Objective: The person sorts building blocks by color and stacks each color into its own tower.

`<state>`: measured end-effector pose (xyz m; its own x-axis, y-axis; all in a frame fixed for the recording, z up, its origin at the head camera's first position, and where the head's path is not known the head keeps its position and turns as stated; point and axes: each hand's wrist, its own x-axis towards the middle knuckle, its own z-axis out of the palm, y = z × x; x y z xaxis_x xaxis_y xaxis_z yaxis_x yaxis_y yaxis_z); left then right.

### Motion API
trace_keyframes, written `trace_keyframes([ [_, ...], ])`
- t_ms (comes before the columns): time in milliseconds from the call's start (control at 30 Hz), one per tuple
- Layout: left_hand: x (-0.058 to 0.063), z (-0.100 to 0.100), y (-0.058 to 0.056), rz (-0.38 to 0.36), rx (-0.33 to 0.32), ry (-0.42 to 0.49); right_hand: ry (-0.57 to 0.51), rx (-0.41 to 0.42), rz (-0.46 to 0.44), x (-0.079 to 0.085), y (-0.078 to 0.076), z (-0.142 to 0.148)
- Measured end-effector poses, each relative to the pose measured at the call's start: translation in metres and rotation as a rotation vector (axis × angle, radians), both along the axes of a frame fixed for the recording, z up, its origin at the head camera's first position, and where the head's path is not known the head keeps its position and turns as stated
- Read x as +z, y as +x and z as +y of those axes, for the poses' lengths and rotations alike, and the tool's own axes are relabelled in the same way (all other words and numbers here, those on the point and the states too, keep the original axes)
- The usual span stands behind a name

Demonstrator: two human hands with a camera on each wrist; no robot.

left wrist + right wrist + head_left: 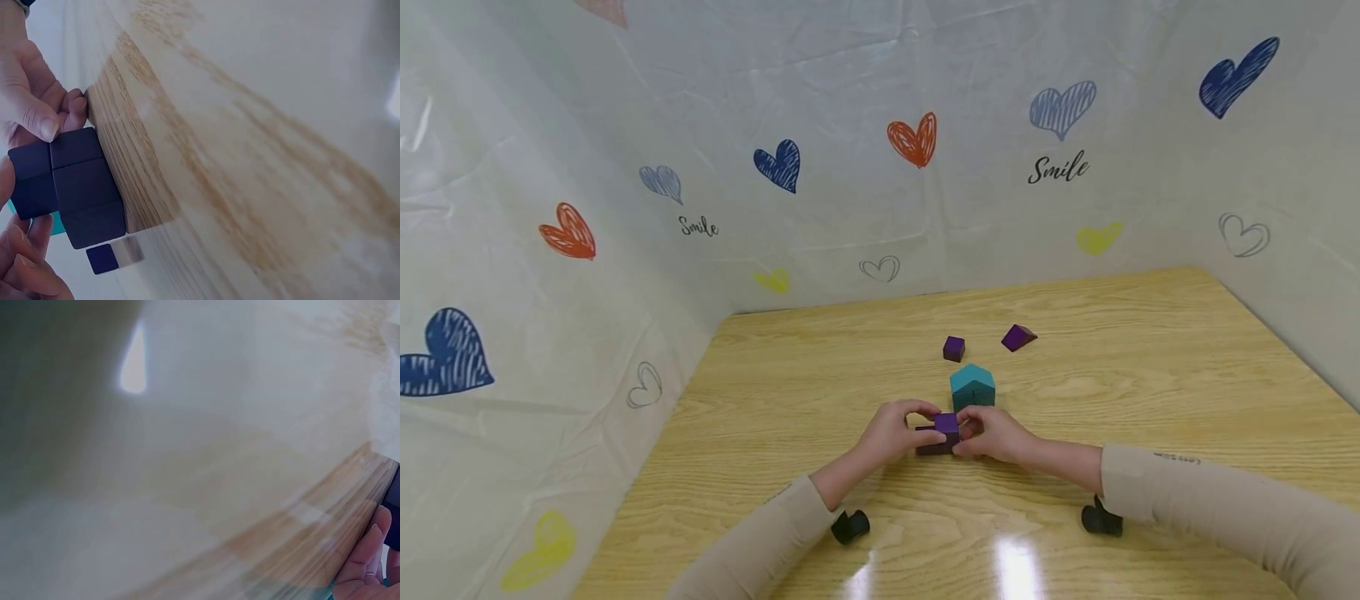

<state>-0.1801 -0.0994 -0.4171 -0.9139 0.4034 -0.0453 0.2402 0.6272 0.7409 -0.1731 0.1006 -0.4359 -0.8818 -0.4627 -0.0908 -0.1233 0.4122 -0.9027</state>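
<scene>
A purple cube (947, 422) sits on top of dark purple blocks (931, 448) that lie side by side on the table. My left hand (897, 430) pinches this cube between thumb and fingers from the left. From the other side, my right hand (996, 435) holds the right end of the stack, thumb in front and fingers behind. In the left wrist view the right thumb presses near the seam between the top cube (31, 181) and the lower blocks (94, 203). Only the fingers (365, 550) of the right hand and a dark block edge show in the right wrist view.
Just behind the hands stands a teal block shape (973, 387) with a pointed top. Farther back lie a small purple cube (954, 348) and a purple wedge-shaped block (1018, 337). A heart-printed white sheet (850, 217) hangs behind the wooden table (790, 358).
</scene>
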Motion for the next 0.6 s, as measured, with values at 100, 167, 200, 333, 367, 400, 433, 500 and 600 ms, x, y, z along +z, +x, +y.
trace_keyframes([
  [100,0.0004,0.0002,-0.0006,0.008,-0.002,-0.009,-0.001,0.001,-0.003,0.0004,-0.0001,0.0],
  [167,0.0008,0.0008,-0.0007,0.012,-0.004,-0.014,-0.007,0.0,-0.007,0.0004,0.0002,0.0001],
  [200,0.0008,0.001,-0.0009,0.018,-0.008,-0.017,-0.009,-0.001,-0.006,0.0002,0.0003,0.0001],
  [333,0.0013,0.0017,-0.0001,0.018,-0.011,-0.021,-0.013,0.002,-0.003,-0.0006,0.0005,0.0],
  [367,0.001,0.0016,0.0002,0.022,-0.014,-0.022,-0.013,0.001,-0.003,-0.0008,0.0005,0.0],
  [400,0.001,0.0016,0.0005,0.021,-0.014,-0.023,-0.012,0.0,-0.001,-0.001,0.0005,-0.0001],
  [433,0.0014,0.0017,0.001,0.017,-0.01,-0.023,-0.013,-0.001,-0.002,-0.0012,0.0004,-0.0001],
  [500,0.0015,0.0017,0.0013,0.015,-0.008,-0.024,-0.018,-0.002,-0.004,-0.0015,0.0002,-0.0002],
  [600,0.0022,0.002,0.0013,0.01,-0.001,-0.023,-0.03,-0.003,-0.003,-0.0011,0.0001,-0.0001],
])
